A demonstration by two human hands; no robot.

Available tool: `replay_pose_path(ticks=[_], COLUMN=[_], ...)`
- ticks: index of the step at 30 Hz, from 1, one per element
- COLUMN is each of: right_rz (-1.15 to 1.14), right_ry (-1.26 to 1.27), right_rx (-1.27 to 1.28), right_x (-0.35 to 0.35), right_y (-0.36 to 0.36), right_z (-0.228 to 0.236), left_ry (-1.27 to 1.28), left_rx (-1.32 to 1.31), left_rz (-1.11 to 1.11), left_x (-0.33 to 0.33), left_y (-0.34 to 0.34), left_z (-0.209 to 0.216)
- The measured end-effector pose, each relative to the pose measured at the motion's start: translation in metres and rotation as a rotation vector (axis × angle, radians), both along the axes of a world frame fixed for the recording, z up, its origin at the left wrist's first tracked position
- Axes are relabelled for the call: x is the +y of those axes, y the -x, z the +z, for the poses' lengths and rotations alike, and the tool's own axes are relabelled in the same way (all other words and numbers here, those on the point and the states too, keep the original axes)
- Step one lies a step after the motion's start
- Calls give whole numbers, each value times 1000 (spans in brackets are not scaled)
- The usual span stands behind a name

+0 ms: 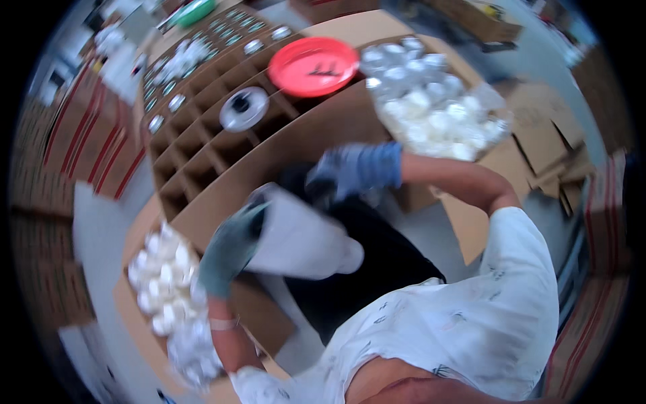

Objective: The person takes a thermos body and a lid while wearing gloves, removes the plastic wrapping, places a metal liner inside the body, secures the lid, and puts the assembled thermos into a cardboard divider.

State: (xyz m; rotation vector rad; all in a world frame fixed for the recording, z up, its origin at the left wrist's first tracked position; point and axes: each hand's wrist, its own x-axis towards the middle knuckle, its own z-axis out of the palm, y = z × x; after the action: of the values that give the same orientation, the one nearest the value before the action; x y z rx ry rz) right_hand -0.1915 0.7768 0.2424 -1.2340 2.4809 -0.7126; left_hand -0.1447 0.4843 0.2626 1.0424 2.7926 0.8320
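My left hand (232, 246), in a grey-green glove, is closed round the wide end of a white, frosted-looking bottle-shaped thing (303, 236). That thing lies tilted over my lap, its narrower end toward my body. My right hand (360, 168), in a blue-grey glove, is a little beyond it, beside the near wall of a big partitioned carton (282, 151). Motion smears its fingers, and a dark patch at them cannot be made out. On the carton's dividers rest a red round tray (313, 66) with small dark pieces and a clear lid-like disc (244, 109) with a black middle.
Bags of white caps or small bottles lie at right (437, 101) and at left (165, 283). Silver-topped containers (232, 30) fill the carton's far cells. Flattened cardboard (538, 135) lies to the right. Stacked cartons with red stripes (91, 128) stand at left.
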Motion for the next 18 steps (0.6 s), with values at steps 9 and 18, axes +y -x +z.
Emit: replay_pose_path(ticks=[9,18], right_rz=[-224,-109], right_ry=[170,278], right_rx=[630,537], right_x=[-124,-149], right_y=[204,197], right_z=[-36,-38], left_ry=[250,-1318], left_rx=[-292,-467], left_rz=[-153,588], left_x=[52,-8], left_y=[7,50], left_z=[-46,-79])
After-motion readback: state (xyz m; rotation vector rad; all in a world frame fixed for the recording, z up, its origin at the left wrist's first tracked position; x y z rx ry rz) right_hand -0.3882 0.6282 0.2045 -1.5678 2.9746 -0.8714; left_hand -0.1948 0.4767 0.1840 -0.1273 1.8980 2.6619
